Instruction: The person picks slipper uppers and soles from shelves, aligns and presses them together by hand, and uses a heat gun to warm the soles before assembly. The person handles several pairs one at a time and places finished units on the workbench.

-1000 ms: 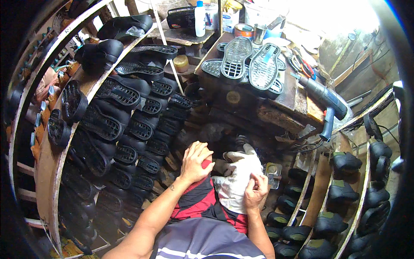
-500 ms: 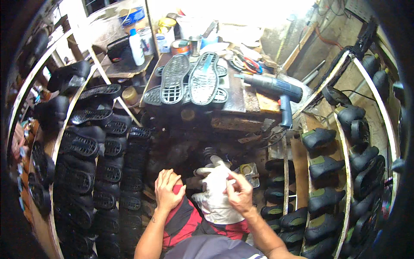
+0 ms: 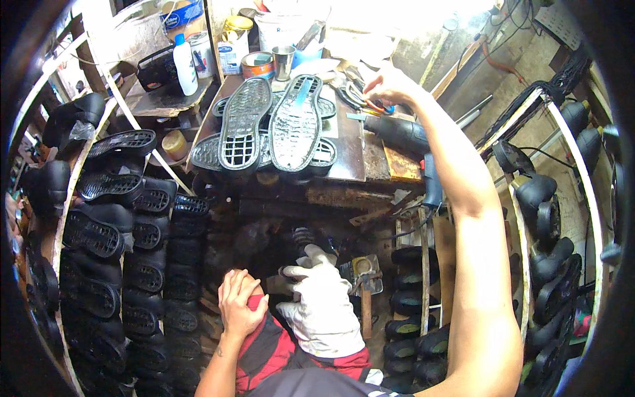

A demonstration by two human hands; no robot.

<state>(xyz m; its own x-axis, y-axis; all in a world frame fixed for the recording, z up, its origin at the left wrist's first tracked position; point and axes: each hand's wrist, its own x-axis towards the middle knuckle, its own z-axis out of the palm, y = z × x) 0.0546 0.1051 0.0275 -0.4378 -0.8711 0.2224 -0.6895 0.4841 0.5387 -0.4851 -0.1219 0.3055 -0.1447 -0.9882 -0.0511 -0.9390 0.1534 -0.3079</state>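
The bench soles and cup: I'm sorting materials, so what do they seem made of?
Soles: probably moulded dark rubber or plastic, glossy, judging by the grid pattern and sharp highlights. Cup: likely metal, smooth and silvery, with bright reflections.

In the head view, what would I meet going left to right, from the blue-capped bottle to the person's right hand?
White blue-capped bottle → round orange tin → metal cup → right hand.

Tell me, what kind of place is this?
Probably a small shoe workshop: black, foot-shaped soles lie on the brown wooden workbench, and black rounded shoes line the white-edged racks.
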